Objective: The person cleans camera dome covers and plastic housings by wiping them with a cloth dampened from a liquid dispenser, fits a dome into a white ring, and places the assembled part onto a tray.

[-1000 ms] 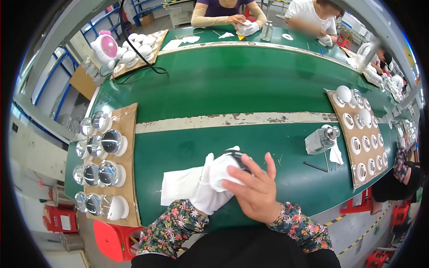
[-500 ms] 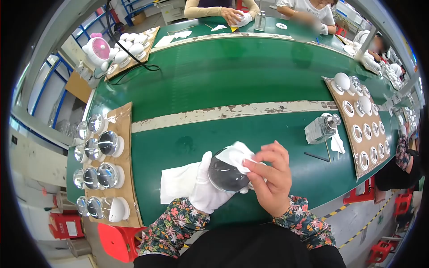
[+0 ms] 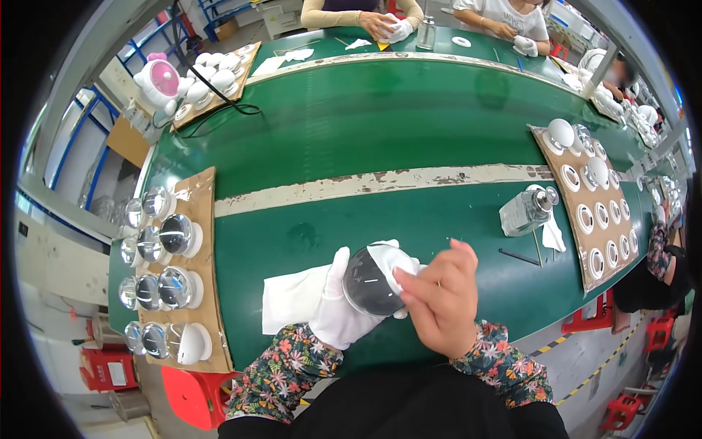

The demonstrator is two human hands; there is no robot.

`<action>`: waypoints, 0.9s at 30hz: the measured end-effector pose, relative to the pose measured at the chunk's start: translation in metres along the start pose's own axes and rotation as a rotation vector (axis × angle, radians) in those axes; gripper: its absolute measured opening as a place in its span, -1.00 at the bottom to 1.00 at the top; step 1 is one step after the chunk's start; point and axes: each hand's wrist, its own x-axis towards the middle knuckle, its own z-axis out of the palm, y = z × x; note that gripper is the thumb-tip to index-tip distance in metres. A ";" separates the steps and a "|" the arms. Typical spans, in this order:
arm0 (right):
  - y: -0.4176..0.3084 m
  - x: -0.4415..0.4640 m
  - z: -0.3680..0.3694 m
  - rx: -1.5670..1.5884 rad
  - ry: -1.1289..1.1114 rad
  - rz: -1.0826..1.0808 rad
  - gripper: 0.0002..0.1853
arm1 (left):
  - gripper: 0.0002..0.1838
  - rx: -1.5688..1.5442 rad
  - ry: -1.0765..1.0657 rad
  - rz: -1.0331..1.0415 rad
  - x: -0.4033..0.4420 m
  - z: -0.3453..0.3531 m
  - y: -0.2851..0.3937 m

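Two hands on 1 round piece, the dark dome (image 3: pixel 369 287), held just above the table (image 3: pixel 365 139) at the near edge, approx. centre of view (clock laid flat on the view, 12 = far side). L hand (image 3: pixel 336 314), in a white glove, cups it from 7–8 o'clock: thumb up along the 10 o'clock side, gloved tips showing past the rim nr 1 and 4, so fingers are curled round it, not spread.

R hand (image 3: pixel 442 300), bare, comes in from 3–4 o'clock w/ thumb & fingers bunched tight, pinching the white cloth (image 3: pixel 395 265); exact no. of fingers on it can't tell. Cloth drapes over dome's 1–2 o'clock side. From R fingertips, dome lies at 9 o'clock, v. close, only cloth seen btwn. No clear long axis, it's round; curved dark face is up twd the camera, underside hidden by glove. L hand is the nearer, gripping it direct.

Around: folded cloth (image 3: pixel 292 300) flat at 8–9 o'clock from dome, partly behind L hand; L cardboard (image 3: pixel 208 219) w/ rows of clear & dark domes at 9; bottle (image 3: pixel 523 214) at 2, R cardboard (image 3: pixel 594 238) w/ white rings beyond it.
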 end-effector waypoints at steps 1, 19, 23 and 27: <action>0.000 -0.007 0.001 -0.021 -0.002 -0.042 -0.64 | -0.21 -0.038 -0.024 -0.010 0.000 0.000 0.001; -0.011 -0.002 0.015 -0.164 -0.088 -0.206 -0.70 | -0.26 -0.057 -0.106 0.033 0.006 -0.041 -0.016; -0.010 0.019 0.007 -0.004 -0.224 0.024 -0.69 | -0.28 0.147 -0.084 0.139 -0.003 -0.021 -0.014; -0.002 0.010 0.004 0.184 -0.228 0.186 -0.68 | -0.26 0.109 -0.039 0.079 -0.004 -0.011 -0.010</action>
